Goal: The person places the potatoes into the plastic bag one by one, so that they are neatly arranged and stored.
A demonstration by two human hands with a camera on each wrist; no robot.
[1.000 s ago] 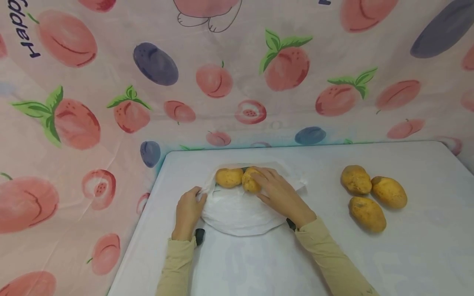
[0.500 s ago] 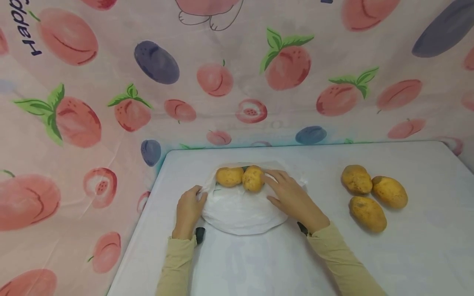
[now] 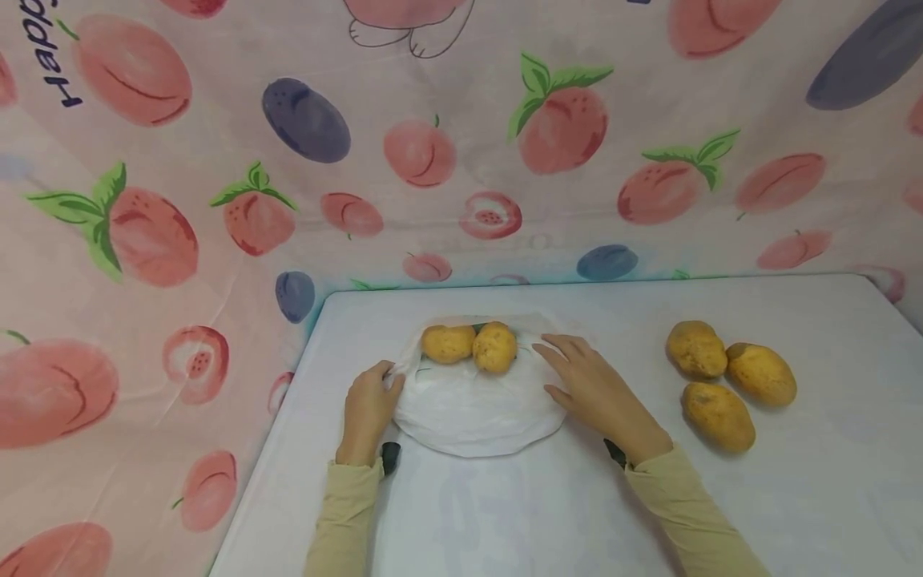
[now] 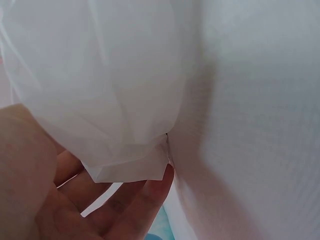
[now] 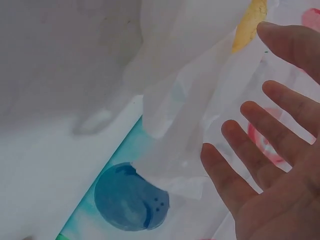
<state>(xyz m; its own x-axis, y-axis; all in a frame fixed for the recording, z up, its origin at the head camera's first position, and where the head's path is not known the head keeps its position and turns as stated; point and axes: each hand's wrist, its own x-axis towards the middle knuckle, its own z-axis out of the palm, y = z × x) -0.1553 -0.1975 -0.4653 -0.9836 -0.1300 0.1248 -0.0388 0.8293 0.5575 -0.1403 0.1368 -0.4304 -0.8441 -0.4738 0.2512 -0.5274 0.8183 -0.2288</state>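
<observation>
A white plastic bag (image 3: 476, 417) lies on the white table with its mouth toward the back. Two yellow potatoes, a left one (image 3: 447, 344) and a right one (image 3: 494, 349), sit side by side at that mouth. My left hand (image 3: 366, 413) holds the bag's left edge; in the left wrist view the fingers (image 4: 132, 210) curl beneath a fold of white plastic (image 4: 115, 95). Over the bag's right side is my right hand (image 3: 597, 389), fingers spread and holding nothing. The right wrist view shows its open palm (image 5: 285, 205) beside the bag's loose film (image 5: 175, 145), with a sliver of potato (image 5: 250, 25).
Three more potatoes form a cluster on the right of the table: one at the back (image 3: 695, 350), one on the right (image 3: 761, 375) and one in front (image 3: 718, 417). A fruit-printed cloth (image 3: 548, 240) hangs behind the table and along its left side.
My right hand has let go of the right potato at the bag's mouth and drawn back to the right. My left hand keeps its place on the bag's edge.
</observation>
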